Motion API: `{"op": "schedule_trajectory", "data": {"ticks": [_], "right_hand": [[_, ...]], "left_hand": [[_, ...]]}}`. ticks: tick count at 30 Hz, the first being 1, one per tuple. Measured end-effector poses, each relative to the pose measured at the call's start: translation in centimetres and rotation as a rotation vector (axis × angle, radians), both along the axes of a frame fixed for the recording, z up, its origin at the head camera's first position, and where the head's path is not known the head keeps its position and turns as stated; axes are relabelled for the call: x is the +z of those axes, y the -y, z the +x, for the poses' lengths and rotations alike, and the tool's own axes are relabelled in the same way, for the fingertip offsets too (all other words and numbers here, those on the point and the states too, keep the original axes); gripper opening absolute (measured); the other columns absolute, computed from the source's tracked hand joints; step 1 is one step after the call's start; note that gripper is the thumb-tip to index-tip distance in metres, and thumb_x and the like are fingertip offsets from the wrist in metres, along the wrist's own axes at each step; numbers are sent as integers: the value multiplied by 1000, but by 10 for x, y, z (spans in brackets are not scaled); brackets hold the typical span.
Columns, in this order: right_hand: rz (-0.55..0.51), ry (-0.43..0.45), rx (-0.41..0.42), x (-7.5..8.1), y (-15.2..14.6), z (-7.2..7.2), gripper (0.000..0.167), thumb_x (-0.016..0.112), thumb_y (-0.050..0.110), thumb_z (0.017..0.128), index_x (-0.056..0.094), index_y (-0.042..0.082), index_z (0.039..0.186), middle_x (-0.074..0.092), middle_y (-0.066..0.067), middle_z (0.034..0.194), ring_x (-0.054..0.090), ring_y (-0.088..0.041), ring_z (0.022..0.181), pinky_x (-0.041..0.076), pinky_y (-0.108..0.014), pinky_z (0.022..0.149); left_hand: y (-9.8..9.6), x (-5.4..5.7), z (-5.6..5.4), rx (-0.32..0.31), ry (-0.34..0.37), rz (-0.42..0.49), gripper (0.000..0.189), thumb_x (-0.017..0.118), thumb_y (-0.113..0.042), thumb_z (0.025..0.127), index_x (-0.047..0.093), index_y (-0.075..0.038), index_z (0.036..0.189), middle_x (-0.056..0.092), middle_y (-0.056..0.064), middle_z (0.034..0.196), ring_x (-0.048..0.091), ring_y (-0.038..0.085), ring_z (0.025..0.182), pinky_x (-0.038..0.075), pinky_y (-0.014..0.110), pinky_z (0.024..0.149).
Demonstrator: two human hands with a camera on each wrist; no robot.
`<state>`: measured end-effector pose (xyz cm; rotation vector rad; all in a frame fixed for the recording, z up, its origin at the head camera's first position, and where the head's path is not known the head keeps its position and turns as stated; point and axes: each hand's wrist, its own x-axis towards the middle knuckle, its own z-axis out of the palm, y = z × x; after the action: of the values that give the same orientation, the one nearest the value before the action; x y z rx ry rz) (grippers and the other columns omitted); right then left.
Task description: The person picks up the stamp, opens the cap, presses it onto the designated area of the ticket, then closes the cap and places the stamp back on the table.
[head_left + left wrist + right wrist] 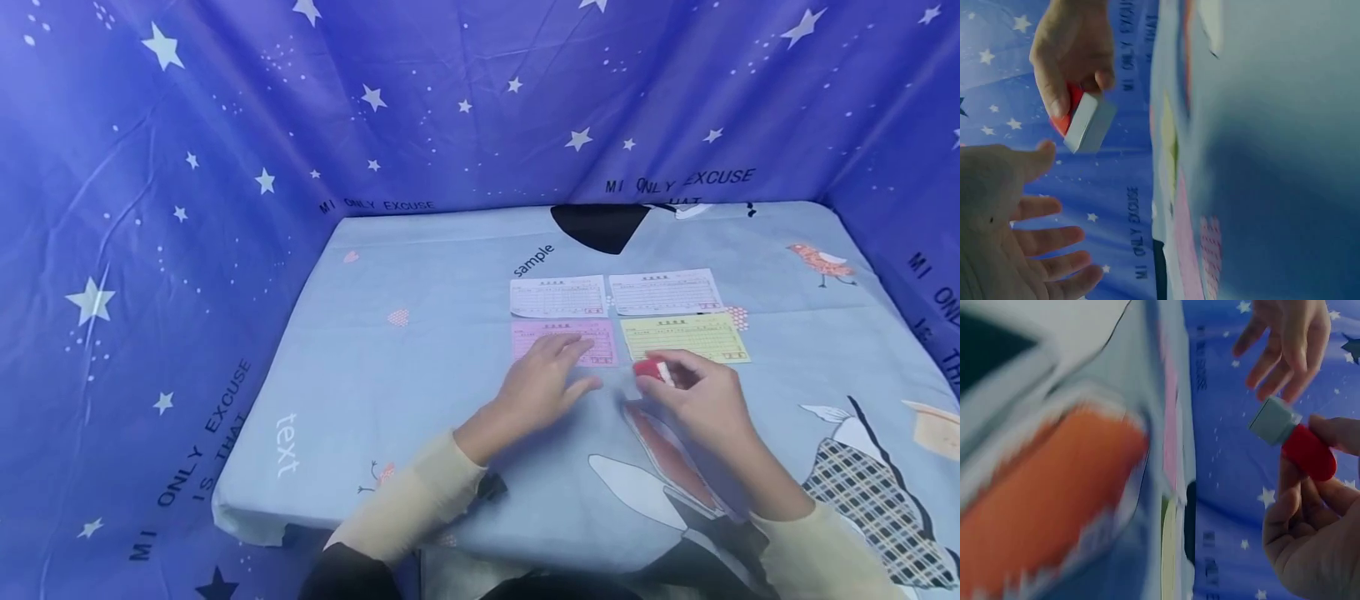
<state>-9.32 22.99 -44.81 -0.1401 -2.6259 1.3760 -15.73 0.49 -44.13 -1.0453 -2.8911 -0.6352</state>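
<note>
My right hand (708, 404) pinches a small stamp (651, 370) between thumb and fingers, just in front of a yellow printed form (686, 335). In the right wrist view the stamp (1307, 450) shows a rounded red body and a pale grey, blocky end that points toward the other hand. Over a pink form (525, 343) hovers my left hand (536, 379), its fingers spread and holding nothing. Part of the pink form is hidden under that hand. Behind these two lie a white form (557, 300) on the left and another white form (663, 293) on the right.
A pale blue printed cloth (337, 367) covers the table, with drawn shapes, a bird and words on it. Blue star-patterned curtains (465, 150) hang behind the table and along both sides. The table's front edge is close to my body.
</note>
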Motion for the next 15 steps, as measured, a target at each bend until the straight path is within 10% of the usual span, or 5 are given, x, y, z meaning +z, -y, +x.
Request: {"op": "schedule_trajectory", "data": {"ticks": [8, 15], "right_hand": [[372, -141, -32, -9, -24, 2, 38, 80, 19, 80, 73, 3, 114, 73, -20, 97, 63, -34, 81, 47, -40, 70], [507, -150, -17, -12, -29, 1, 35, 75, 16, 80, 70, -5, 107, 70, -29, 97, 63, -51, 86, 46, -61, 69]], "left_hand": [[19, -15, 0, -162, -202, -209, 63, 56, -61, 96, 54, -24, 146, 42, 8, 157, 32, 33, 147, 35, 45, 115], [29, -19, 4, -229, -230, -279, 64, 56, -61, 96, 53, -24, 148, 40, 11, 158, 27, 36, 149, 35, 49, 115]]}}
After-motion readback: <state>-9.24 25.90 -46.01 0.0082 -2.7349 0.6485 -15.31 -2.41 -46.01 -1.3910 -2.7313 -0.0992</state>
